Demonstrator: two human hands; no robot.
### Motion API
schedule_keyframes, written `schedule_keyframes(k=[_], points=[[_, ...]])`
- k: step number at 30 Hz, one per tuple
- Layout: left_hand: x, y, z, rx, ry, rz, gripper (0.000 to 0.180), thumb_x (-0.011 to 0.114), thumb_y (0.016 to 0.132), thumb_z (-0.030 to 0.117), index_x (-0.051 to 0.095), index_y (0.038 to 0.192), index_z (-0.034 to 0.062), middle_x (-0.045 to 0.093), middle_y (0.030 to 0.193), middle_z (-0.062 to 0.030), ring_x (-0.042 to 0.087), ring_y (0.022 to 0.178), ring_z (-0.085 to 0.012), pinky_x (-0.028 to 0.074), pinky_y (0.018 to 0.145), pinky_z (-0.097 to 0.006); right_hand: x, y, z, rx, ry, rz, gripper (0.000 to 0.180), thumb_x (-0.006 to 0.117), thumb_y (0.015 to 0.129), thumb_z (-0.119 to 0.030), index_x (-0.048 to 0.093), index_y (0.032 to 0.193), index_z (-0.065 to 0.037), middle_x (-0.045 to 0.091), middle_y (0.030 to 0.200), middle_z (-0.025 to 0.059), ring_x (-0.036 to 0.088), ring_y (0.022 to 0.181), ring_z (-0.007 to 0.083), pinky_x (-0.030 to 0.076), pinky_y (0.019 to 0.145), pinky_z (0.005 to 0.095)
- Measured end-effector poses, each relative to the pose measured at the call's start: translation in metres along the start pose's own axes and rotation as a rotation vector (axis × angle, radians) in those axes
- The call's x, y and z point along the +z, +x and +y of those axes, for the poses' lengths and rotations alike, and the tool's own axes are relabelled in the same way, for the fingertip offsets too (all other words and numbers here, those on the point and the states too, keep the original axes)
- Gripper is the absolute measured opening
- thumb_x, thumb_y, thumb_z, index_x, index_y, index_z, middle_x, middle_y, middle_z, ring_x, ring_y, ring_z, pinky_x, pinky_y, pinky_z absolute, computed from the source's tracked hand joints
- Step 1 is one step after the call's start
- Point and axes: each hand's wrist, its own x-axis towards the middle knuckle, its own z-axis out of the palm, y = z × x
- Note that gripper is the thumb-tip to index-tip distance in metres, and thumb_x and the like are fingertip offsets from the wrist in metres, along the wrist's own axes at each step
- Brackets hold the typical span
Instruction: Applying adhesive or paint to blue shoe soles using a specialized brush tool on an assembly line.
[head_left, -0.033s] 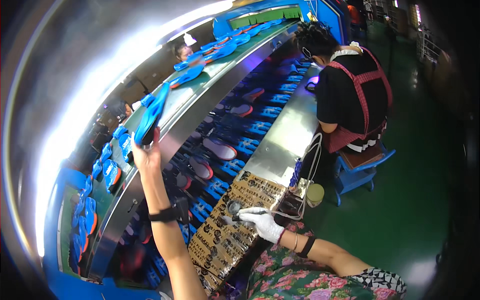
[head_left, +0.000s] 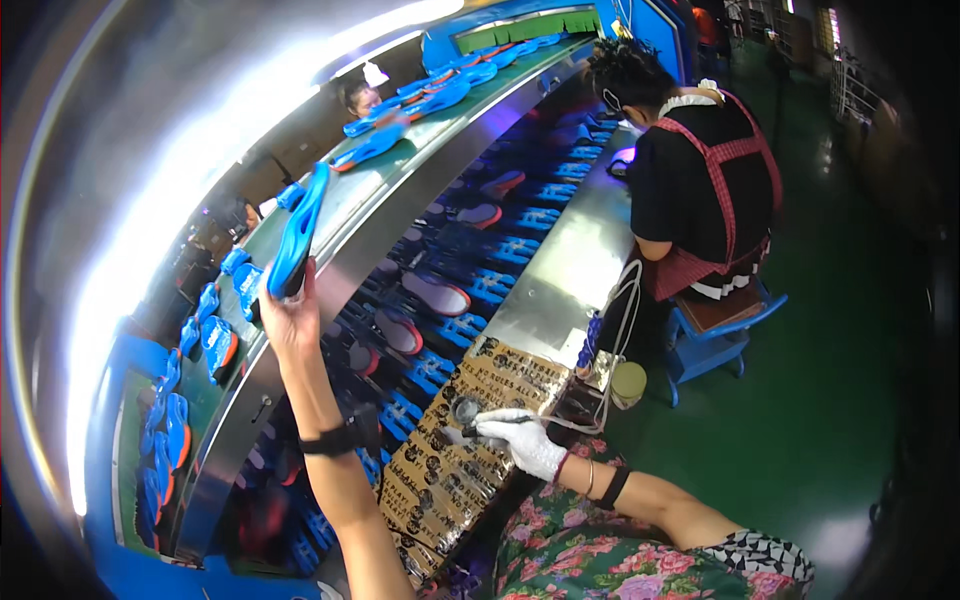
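My bare left hand is raised at the near edge of the conveyor belt, its fingers closed around the end of a blue shoe sole. The sole stands tilted upward over the belt. A white glove covers my right hand, which is closed on a brush with a dark handle and a pale, flat end. That end hovers over or touches the patterned brown sheet on the bench; I cannot tell which. Just beyond it sits a small round cup.
The green conveyor belt carries several blue soles with orange edges. Below it, a shelf holds rows of shoe parts. A patterned brown sheet covers the near bench. A looped white hose hangs at its right, and a co-worker sits beyond.
The blue sole has shifted slightly left and down in the picture, still in my left hand. My right hand keeps its grip on the brush and has barely moved.
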Motion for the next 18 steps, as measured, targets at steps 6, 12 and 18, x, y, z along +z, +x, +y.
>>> schedule_keyframes(k=[6, 12, 18], points=[[-0.033, -0.146, -0.014, -0.083, 0.103, 0.100, 0.063, 0.060, 0.095, 0.017, 0.038, 0.150, -0.0024, 0.069, 0.106, -0.0146, 0.069, 0.096, -0.0281, 0.055, 0.095, -0.041, 0.011, 0.016, -0.009, 0.007, -0.022, -0.015, 0.017, 0.071, 0.091, -0.006, 0.074, 0.108, -0.001, 0.075, 0.098, 0.0059, 0.068, 0.079, 0.0097, 0.054, 0.069, 0.0215], [-0.117, -0.286, -0.057, -0.281, 0.231, 0.200, 0.065, 0.061, 0.084, 0.034, 0.050, 0.137, -0.0026, 0.054, 0.077, -0.0072, 0.052, 0.063, -0.0203, 0.049, 0.062, -0.037, 0.011, 0.030, -0.013, -0.114, -0.043, -0.042, 0.021, 0.072, 0.091, -0.009, 0.073, 0.110, -0.001, 0.075, 0.099, 0.0064, 0.067, 0.078, 0.0100, 0.051, 0.065, 0.0222], [-0.168, -0.382, -0.112, -0.577, -0.027, 0.246, 0.083, 0.068, 0.084, 0.044, 0.040, 0.145, -0.0041, 0.060, 0.127, -0.0229, 0.061, 0.118, -0.0398, 0.047, 0.105, -0.055, 0.041, 0.011, -0.050, -0.062, 0.007, -0.099, 0.023, 0.071, 0.091, -0.005, 0.071, 0.113, 0.001, 0.074, 0.104, 0.0088, 0.064, 0.079, 0.0086, 0.051, 0.067, 0.0201]])
